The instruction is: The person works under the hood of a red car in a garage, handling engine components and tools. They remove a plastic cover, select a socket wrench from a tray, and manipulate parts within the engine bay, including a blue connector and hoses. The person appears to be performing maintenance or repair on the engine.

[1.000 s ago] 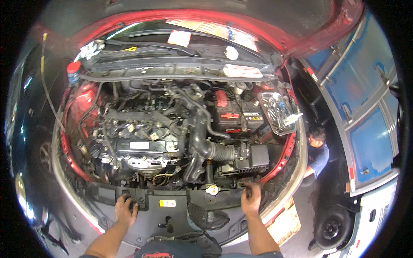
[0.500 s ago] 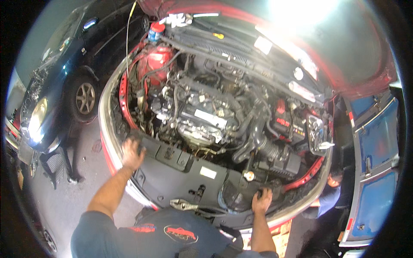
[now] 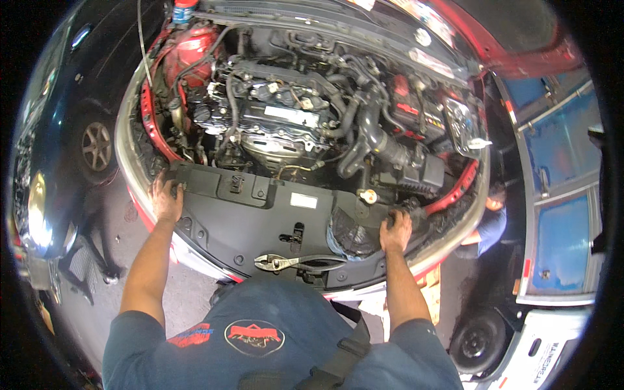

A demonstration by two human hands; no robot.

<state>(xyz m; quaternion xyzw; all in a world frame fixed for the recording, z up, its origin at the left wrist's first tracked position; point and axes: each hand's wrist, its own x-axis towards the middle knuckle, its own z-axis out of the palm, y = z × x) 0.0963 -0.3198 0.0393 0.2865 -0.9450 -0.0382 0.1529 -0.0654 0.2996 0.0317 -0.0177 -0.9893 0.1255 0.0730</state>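
Both my hands rest on the front of an engine bay, on the black plastic cover (image 3: 214,224). My left hand (image 3: 167,200) lies at the cover's left end, thumb apart from the fingers, with nothing seen in it. Near the right end, my right hand (image 3: 396,233) is set down in the same way, its fingers parted. Between them, close to my body, lies a pair of pliers (image 3: 276,262) with its jaws to the left. A crumpled black piece with a light blue edge (image 3: 354,234) sits left of my right hand.
Behind the cover is the engine (image 3: 279,123), with a battery (image 3: 416,107) and a metal tray of small parts (image 3: 463,127) at right. A blue tub (image 3: 184,12) stands far left. A dark car (image 3: 71,136) is at left; another person (image 3: 491,224) is at right.
My view has shifted, so the engine bay sits higher and further left in the picture, with more of my torso showing. Both hands stay in place on the cover.
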